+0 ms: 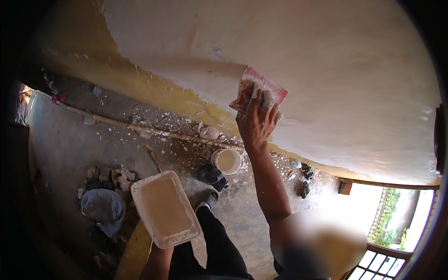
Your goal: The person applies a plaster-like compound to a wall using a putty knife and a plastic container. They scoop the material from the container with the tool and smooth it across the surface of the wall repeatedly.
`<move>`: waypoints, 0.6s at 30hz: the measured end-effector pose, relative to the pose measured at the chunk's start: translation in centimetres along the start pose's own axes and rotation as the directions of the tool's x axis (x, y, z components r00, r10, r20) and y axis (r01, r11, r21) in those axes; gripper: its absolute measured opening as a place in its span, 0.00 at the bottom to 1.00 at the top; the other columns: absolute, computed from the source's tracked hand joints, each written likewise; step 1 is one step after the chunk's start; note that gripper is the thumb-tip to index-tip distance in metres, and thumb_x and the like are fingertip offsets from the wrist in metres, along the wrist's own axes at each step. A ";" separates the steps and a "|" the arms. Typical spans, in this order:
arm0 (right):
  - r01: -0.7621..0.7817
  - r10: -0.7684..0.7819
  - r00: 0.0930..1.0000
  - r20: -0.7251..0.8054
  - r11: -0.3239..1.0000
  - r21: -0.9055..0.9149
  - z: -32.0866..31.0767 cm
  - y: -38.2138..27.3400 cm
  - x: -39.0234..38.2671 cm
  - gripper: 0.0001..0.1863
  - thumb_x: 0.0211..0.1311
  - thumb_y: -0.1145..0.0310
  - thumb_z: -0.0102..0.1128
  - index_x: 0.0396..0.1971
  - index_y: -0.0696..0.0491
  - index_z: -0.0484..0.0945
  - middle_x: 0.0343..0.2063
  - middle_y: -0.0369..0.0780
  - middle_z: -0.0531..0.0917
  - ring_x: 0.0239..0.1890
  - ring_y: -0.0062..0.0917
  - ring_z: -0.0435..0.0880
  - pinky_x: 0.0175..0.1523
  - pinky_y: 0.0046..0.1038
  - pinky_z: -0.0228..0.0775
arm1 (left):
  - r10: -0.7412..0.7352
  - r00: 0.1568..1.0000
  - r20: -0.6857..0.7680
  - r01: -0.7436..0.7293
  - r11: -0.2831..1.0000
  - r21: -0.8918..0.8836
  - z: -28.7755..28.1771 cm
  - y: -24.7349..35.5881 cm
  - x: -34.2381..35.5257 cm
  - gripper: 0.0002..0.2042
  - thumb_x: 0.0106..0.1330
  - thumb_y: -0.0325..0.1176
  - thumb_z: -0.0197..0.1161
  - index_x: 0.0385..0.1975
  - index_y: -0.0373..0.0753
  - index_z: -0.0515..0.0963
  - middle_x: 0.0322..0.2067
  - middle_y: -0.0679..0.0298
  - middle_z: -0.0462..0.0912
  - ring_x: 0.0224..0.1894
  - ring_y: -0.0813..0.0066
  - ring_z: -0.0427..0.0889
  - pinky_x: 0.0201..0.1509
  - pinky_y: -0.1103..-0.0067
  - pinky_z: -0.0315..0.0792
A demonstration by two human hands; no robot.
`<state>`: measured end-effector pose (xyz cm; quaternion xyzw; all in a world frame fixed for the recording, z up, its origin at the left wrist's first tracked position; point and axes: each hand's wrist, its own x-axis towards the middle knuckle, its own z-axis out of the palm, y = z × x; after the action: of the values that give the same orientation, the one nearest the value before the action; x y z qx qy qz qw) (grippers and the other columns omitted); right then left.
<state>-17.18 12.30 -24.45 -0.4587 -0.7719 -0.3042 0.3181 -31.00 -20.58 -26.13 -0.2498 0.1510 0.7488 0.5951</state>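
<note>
My right hand presses a flat red-edged scraper smeared with pale putty against the whitish wall. The blade lies near the lower edge of the plastered area, just above a yellow band of old paint. My left hand is mostly hidden under a rectangular white tray coated with putty, which it holds up level at waist height. My dark trouser leg and sandalled foot show below.
A white bucket stands on the concrete floor by the wall. A long wooden pole lies along the wall base amid white splatter. Rags and rubble are piled at left. A barred window glows at bottom right.
</note>
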 end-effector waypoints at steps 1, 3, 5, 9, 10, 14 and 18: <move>-0.003 0.003 1.000 0.003 1.000 0.004 0.9 -0.6 -1.4 0.28 0.48 0.67 0.65 0.53 0.55 0.73 0.47 0.49 0.74 0.42 0.45 0.75 0.41 0.44 0.64 | -0.002 1.000 0.000 0.002 1.000 0.003 -0.1 0.0 0.1 0.27 0.73 0.51 0.42 0.67 0.44 0.58 0.63 0.61 0.67 0.62 0.60 0.70 0.65 0.57 0.65; -0.043 0.042 0.998 0.050 0.999 0.016 2.7 -1.8 -4.0 0.26 0.50 0.69 0.64 0.53 0.56 0.74 0.50 0.47 0.72 0.42 0.43 0.75 0.42 0.43 0.65 | -0.004 1.000 -0.001 0.004 1.000 0.010 -0.3 0.1 0.3 0.27 0.73 0.51 0.42 0.67 0.44 0.58 0.62 0.61 0.67 0.62 0.60 0.70 0.65 0.57 0.65; -0.062 0.060 0.996 0.071 0.998 0.030 5.4 -2.1 -7.2 0.27 0.51 0.68 0.63 0.54 0.55 0.73 0.50 0.47 0.72 0.44 0.45 0.75 0.43 0.44 0.66 | -0.014 1.000 0.007 0.014 1.000 0.017 -0.4 0.0 0.7 0.27 0.73 0.51 0.42 0.67 0.44 0.58 0.62 0.61 0.67 0.62 0.60 0.70 0.65 0.58 0.65; -0.038 0.039 0.956 0.292 0.999 -0.010 7.9 -0.3 -14.3 0.28 0.54 0.69 0.58 0.57 0.53 0.70 0.51 0.47 0.74 0.51 0.45 0.72 0.48 0.48 0.64 | -0.068 0.996 0.052 0.066 0.997 0.047 0.3 -0.6 1.5 0.27 0.73 0.51 0.42 0.67 0.44 0.58 0.62 0.61 0.68 0.61 0.60 0.71 0.65 0.58 0.65; -0.017 -0.011 0.898 0.439 0.998 0.060 7.8 1.6 -16.7 0.28 0.54 0.70 0.58 0.58 0.51 0.70 0.51 0.45 0.74 0.51 0.44 0.71 0.50 0.48 0.63 | -0.099 0.993 0.065 0.096 0.994 0.045 0.5 -1.0 1.9 0.27 0.73 0.51 0.42 0.67 0.44 0.58 0.62 0.60 0.68 0.61 0.60 0.71 0.64 0.58 0.65; -0.025 -0.059 0.836 0.545 0.989 0.146 -2.1 3.9 -10.4 0.29 0.54 0.77 0.53 0.59 0.44 0.70 0.47 0.40 0.76 0.51 0.37 0.72 0.50 0.48 0.62 | -0.160 0.975 0.153 0.153 0.987 0.057 0.5 -0.3 0.8 0.27 0.73 0.51 0.42 0.67 0.44 0.58 0.62 0.60 0.68 0.61 0.60 0.71 0.64 0.58 0.65; 0.281 -0.240 0.948 -0.210 0.939 0.198 -19.0 11.0 14.1 0.15 0.62 0.80 0.49 0.47 0.56 0.79 0.41 0.43 0.84 0.45 0.26 0.82 0.46 0.25 0.76 | -0.220 0.950 0.224 0.213 0.976 0.053 -0.9 1.0 0.4 0.27 0.73 0.51 0.42 0.67 0.44 0.58 0.62 0.60 0.68 0.61 0.60 0.71 0.64 0.58 0.65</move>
<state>-8.52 9.47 0.01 -0.2831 -0.8231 -0.2949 0.3942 -31.87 -20.93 -27.14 -0.1687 0.0640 0.7005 0.6905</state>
